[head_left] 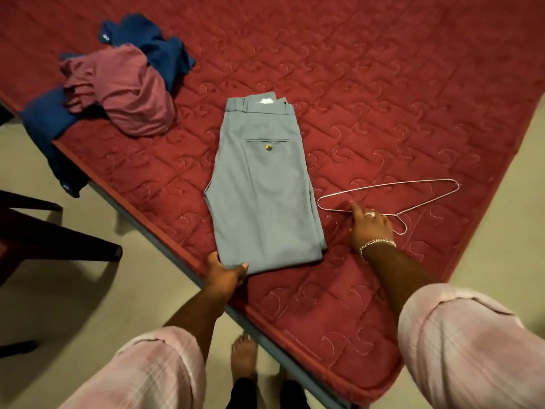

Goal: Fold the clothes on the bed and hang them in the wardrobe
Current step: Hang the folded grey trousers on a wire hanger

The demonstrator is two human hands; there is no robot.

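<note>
While your left hand (225,271) pinches the near folded edge of the grey folded trousers (262,187) at the edge of the red quilted mattress (383,84), your right hand (368,227) rests on the thin wire hanger (389,199) just beside them, fingers curled over its wire near the hook. A crumpled maroon garment (129,93) and a blue garment (159,45) wait farther off. Lifting by one corner could spill the fold open; the slippery wire may let the trousers slide off.
</note>
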